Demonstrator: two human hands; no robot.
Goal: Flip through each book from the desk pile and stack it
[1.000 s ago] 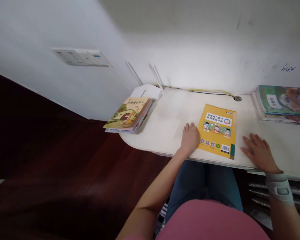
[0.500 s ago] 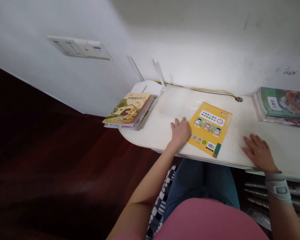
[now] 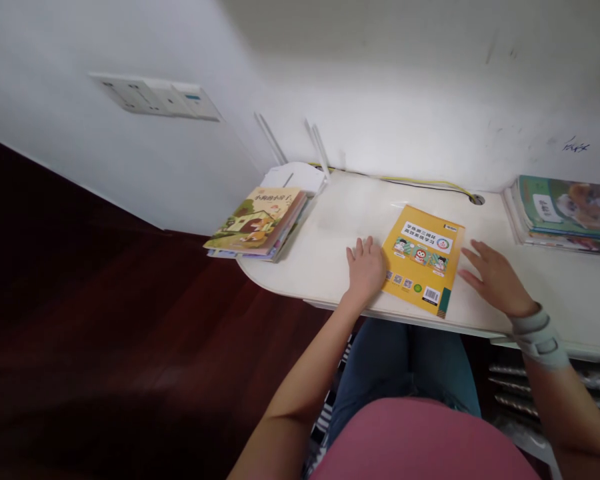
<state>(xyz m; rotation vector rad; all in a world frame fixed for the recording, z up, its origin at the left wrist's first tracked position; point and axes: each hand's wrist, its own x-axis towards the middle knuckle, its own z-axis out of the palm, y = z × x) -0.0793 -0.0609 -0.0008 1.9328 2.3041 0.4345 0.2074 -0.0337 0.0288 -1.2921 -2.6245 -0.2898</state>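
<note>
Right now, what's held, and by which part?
Nothing gripped: left hand flat at the left edge of the yellow book; right hand open beside its right edge.

top: pink | trousers: blue denim | arms: bare | right wrist: grey strap

A colourful picture-book stack sits centre-left on the pale surface, a white antennaed router behind it, green-covered books far right.

My right hand has slid left across the pale desktop, fingers spread, toward the flat yellow paperback workbook, which my left hand has turned slightly.
</note>
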